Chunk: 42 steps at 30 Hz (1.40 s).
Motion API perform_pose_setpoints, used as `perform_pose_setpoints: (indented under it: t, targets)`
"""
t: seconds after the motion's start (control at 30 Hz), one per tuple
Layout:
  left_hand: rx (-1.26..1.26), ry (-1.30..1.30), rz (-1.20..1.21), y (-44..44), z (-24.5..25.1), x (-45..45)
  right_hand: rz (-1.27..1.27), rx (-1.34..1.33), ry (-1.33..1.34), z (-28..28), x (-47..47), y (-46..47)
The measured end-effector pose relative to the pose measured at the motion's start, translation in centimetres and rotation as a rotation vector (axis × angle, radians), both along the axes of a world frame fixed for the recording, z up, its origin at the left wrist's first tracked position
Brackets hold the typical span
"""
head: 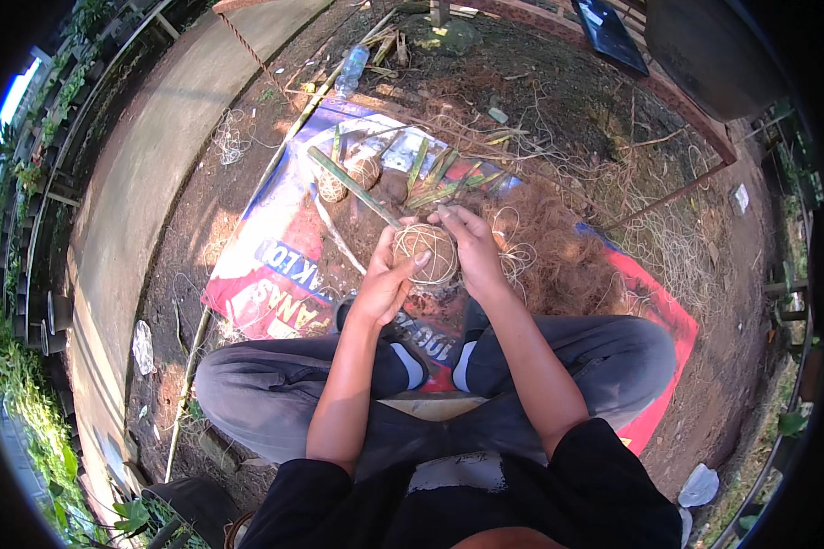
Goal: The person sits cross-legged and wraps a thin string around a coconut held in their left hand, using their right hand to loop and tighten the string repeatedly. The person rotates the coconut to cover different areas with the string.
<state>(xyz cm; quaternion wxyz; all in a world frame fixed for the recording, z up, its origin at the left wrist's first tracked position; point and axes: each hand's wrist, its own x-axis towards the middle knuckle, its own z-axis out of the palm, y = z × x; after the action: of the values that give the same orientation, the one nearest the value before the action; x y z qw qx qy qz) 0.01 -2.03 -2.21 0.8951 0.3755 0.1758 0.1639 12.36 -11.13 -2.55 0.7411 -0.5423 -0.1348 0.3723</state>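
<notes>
A brown fibre ball wrapped in pale string [434, 259] rests in my left hand [386, 280], the thumb pressed on its near side. My right hand [468, 241] is at the ball's upper right edge, finger and thumb pinched together; whatever lies between them is too small to make out. Loops of pale string [518, 255] spread just right of this hand. Past the ball, a green stalk [351, 185] slants away to the upper left. Two more string-wrapped balls, one [332, 186] left of the other [364, 171], lie on the printed plastic sheet [257, 264].
A heap of loose brown fibre [563, 254] covers the sheet's right part. Cut green strips [446, 175] lie beyond the ball. A plastic bottle [352, 68] stands near a bamboo pole [301, 123]. A rusty metal frame [687, 110] crosses the upper right, and a concrete path [158, 137] runs along the left.
</notes>
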Motion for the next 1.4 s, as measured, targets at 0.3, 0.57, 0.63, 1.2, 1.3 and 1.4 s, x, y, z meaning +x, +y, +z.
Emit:
perform_pose_setpoints:
  t: [0.3, 0.57, 0.63, 1.2, 1.3, 1.4]
  targets:
    - [-0.199, 0.059, 0.069, 0.6, -2.1, -0.1, 0.089, -0.131, -0.414, 1.4, -0.2, 0.1]
    - [-0.226, -0.013, 0.263, 1.9, -3.4, -0.3, 0.643, -0.283, -0.613, 2.8, -1.1, -0.5]
    - [-0.312, 0.009, 0.302, 2.3, -4.2, -0.4, 0.785, -0.253, -0.544, 2.2, -1.4, -0.3]
    - [-0.26, 0.024, 0.049, 0.9, 0.4, -0.9, -0.124, -0.06, 0.342, 0.0, -1.6, 1.5]
    - [-0.163, 0.109, 0.026, 0.8, 0.8, -0.5, -0.074, -0.03, 0.21, -0.2, -0.6, 0.6]
    - [-0.137, 0.227, 0.02, 0.7, 0.9, -0.2, 0.05, 0.026, 0.1, -1.3, 1.0, -0.2]
